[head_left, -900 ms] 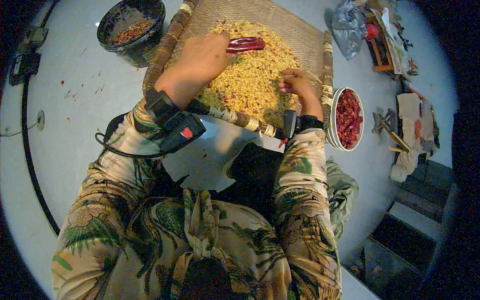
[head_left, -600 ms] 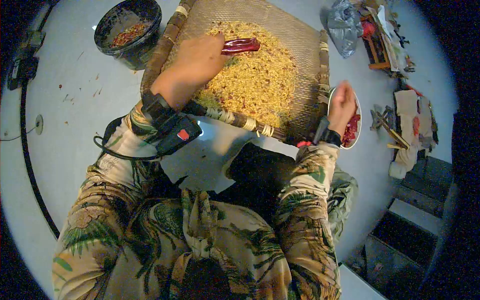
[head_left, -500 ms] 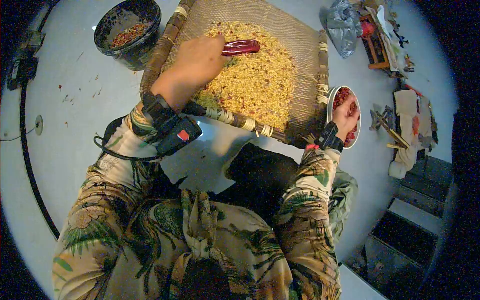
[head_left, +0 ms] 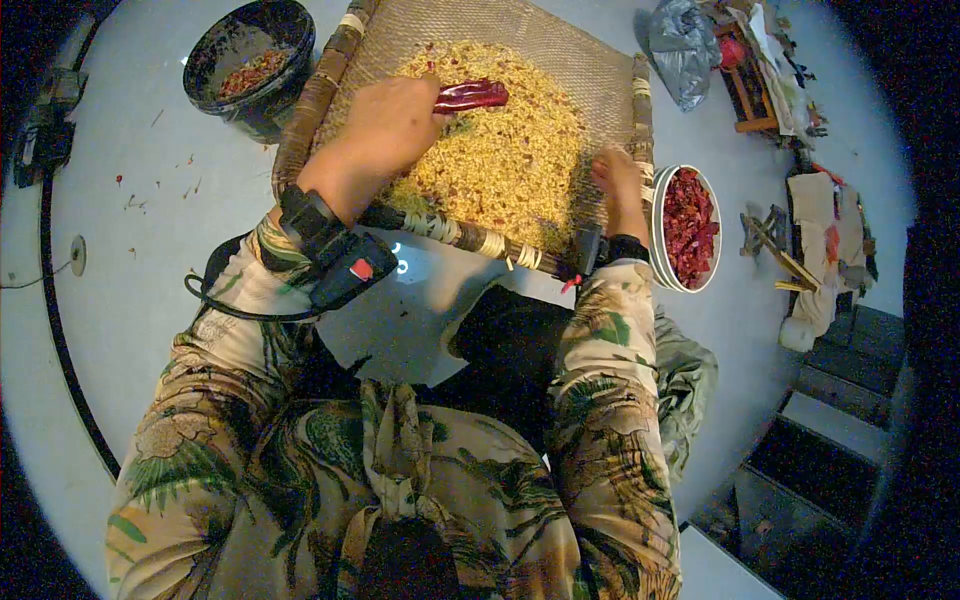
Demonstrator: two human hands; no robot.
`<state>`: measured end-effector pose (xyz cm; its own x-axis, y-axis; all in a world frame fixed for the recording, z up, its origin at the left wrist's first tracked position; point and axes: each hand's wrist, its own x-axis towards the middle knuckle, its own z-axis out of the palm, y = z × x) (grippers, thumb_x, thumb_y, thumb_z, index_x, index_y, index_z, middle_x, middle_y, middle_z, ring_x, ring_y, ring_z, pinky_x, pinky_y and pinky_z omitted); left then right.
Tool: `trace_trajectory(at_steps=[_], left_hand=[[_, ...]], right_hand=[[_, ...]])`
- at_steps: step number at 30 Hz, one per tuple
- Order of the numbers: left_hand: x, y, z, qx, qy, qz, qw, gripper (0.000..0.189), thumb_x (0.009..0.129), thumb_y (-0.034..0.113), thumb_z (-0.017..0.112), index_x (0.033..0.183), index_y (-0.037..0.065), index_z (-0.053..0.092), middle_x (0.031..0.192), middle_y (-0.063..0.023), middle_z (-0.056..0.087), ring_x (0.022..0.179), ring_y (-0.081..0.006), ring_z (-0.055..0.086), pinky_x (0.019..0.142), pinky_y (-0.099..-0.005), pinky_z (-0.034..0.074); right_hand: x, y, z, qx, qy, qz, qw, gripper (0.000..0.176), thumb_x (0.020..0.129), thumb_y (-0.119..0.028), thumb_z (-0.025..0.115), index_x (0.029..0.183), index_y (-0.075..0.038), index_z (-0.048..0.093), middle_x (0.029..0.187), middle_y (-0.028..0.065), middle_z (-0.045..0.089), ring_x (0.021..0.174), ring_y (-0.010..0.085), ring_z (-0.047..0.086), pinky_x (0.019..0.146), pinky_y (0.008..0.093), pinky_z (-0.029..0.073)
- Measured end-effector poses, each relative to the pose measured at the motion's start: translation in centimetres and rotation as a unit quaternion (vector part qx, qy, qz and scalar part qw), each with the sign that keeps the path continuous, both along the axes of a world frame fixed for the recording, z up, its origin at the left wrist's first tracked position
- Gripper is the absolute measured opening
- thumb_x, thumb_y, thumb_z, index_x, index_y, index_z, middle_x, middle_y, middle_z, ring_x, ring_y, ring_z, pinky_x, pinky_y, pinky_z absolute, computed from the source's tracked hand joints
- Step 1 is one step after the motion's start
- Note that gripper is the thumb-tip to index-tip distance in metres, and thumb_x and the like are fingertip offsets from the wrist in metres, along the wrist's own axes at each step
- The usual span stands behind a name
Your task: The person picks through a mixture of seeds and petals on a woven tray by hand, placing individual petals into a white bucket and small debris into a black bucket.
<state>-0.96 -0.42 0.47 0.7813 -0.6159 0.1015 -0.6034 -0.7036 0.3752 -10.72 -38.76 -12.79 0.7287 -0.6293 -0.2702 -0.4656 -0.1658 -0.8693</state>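
In my left hand (head_left: 385,125) is a long, glossy dried red chili pepper (head_left: 472,97), its body sticking out to the right over the tray. Beneath it, a broad heap of yellow chili seeds with red flecks (head_left: 510,165) covers much of a square woven tray (head_left: 570,40) with a bound wooden rim. My right hand (head_left: 618,175) hovers at the tray's right side, between the seeds and the rim. Its fingers are curled, and whatever they hold is hidden. Just right of that hand, a white bucket (head_left: 688,235) holds red chili pieces.
A black bucket (head_left: 250,75) with red bits inside stands at the upper left. Scraps of chili and stems lie on the floor near it. At the upper right are a grey plastic bag (head_left: 685,55) and a small wooden stool (head_left: 755,95). Dark steps (head_left: 815,455) sit at lower right.
My right hand has left the white bucket and moved leftward over the tray's right edge. My left hand still holds the chili pepper in nearly the same place.
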Motion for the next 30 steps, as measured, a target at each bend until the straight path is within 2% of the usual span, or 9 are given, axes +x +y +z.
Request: trace_trajectory(at_steps=[1,3,10,15,18,20,22,26,30], left_hand=[[0.0,0.0,0.0,-0.003,-0.002,0.000,1.000,0.027,0.076,0.027,0.057,0.090,0.005,0.054,0.079,-0.0188,0.059,0.075,-0.0359,0.058,0.065,-0.0454,0.046],[0.1,0.1,-0.1,-0.008,0.000,-0.002,1.000,0.028,0.076,0.027,0.057,0.090,0.005,0.054,0.079,-0.0189,0.059,0.075,-0.0358,0.058,0.065,-0.0454,0.046],[0.5,0.4,0.0,-0.017,-0.005,-0.007,1.000,0.027,0.075,0.027,0.057,0.089,0.005,0.054,0.078,-0.0188,0.059,0.075,-0.0357,0.057,0.064,-0.0457,0.045],[0.8,0.4,-0.5,-0.033,-0.022,0.003,0.999,0.027,0.074,0.028,0.057,0.089,0.005,0.054,0.078,-0.0183,0.059,0.075,-0.0360,0.057,0.065,-0.0457,0.045],[0.9,0.4,-0.2,-0.021,-0.014,0.006,1.000,0.028,0.075,0.029,0.057,0.089,0.005,0.054,0.079,-0.0183,0.059,0.076,-0.0359,0.057,0.065,-0.0456,0.045],[1.2,0.5,-0.7,-0.021,-0.023,0.002,1.000,0.028,0.075,0.029,0.057,0.090,0.005,0.054,0.079,-0.0184,0.059,0.076,-0.0358,0.057,0.065,-0.0458,0.045],[1.1,0.5,-0.5,-0.020,-0.016,0.003,1.000,0.029,0.075,0.030,0.057,0.090,0.005,0.054,0.079,-0.0183,0.059,0.076,-0.0356,0.057,0.066,-0.0457,0.045],[1.1,0.5,0.3,-0.007,0.007,0.025,1.000,0.029,0.075,0.030,0.057,0.089,0.005,0.055,0.078,-0.0178,0.059,0.076,-0.0354,0.057,0.066,-0.0455,0.045],[1.2,0.3,-0.4,-0.016,-0.013,0.026,0.999,0.027,0.075,0.030,0.056,0.086,0.005,0.057,0.078,-0.0177,0.059,0.076,-0.0355,0.057,0.067,-0.0450,0.046]], right_hand=[[0.6,1.5,0.2,-0.144,0.074,0.047,0.986,0.039,0.079,-0.035,0.047,0.096,-0.001,0.055,0.088,0.0174,0.058,0.087,0.0288,0.055,0.077,0.0364,0.044],[0.3,5.6,3.3,-0.354,0.184,0.065,0.915,0.044,0.077,-0.034,0.054,0.107,-0.001,0.054,0.099,0.0155,0.059,0.095,0.0253,0.055,0.082,0.0333,0.041],[4.0,7.9,-1.6,-0.145,0.021,0.109,0.983,0.055,0.079,-0.039,0.054,0.116,0.000,0.047,0.115,0.0156,0.051,0.105,0.0251,0.048,0.088,0.0328,0.036],[5.4,11.7,5.8,0.064,-0.073,0.150,0.984,0.049,0.083,-0.037,0.052,0.119,-0.005,0.045,0.115,0.0082,0.048,0.098,0.0199,0.050,0.078,0.0363,0.043],[4.8,10.2,6.5,0.065,-0.065,0.084,0.992,0.048,0.083,-0.036,0.052,0.119,-0.006,0.044,0.114,0.0072,0.048,0.095,0.0199,0.051,0.073,0.0348,0.045],[3.6,7.2,4.0,-0.118,0.054,0.090,0.987,0.040,0.081,-0.033,0.054,0.108,-0.002,0.053,0.091,0.0090,0.058,0.078,0.0199,0.057,0.064,0.0338,0.048],[2.0,5.3,2.3,-0.327,0.189,0.154,0.913,0.037,0.080,-0.031,0.055,0.100,0.000,0.057,0.075,0.0105,0.060,0.066,0.0200,0.059,0.058,0.0329,0.048],[0.3,5.0,0.8,-0.269,0.234,0.203,0.912,0.036,0.078,-0.030,0.056,0.087,0.004,0.059,0.060,0.0128,0.057,0.050,0.0213,0.056,0.049,0.0336,0.047],[1.6,7.8,0.8,-0.246,0.230,0.248,0.908,0.036,0.079,-0.030,0.055,0.083,0.006,0.058,0.063,0.0134,0.058,0.050,0.0221,0.056,0.048,0.0339,0.047]])
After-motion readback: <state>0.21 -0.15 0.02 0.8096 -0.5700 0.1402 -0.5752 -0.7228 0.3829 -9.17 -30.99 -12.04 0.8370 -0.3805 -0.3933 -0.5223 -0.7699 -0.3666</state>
